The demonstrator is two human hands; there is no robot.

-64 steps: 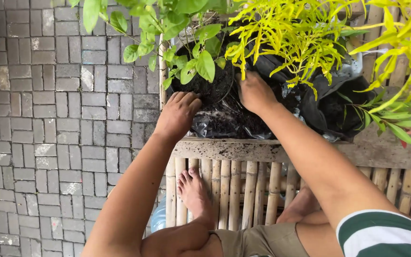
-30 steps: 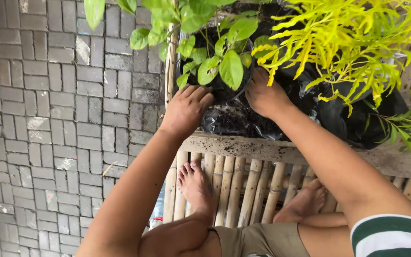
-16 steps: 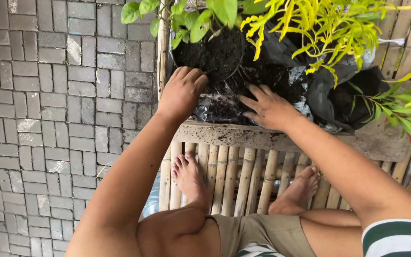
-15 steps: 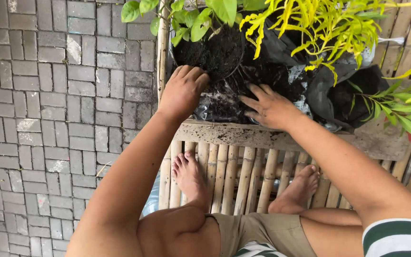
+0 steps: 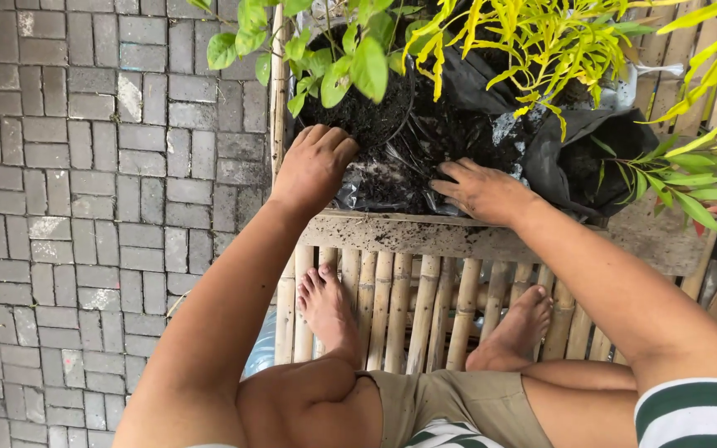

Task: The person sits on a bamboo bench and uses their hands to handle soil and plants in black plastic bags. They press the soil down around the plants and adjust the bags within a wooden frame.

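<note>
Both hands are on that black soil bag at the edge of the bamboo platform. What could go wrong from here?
1. The black plastic grow bag sits near the platform's front plank; pulling it toward you could tip it over the edge onto the bare feet.
2. The thin plastic looks crumpled; the left hand and right hand could tear it and spill soil.
3. Tilting may bend the green-leaved plant.

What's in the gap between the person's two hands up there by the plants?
In the head view, dark soil in a crumpled black plastic grow bag lies between the left hand and right hand.
</note>
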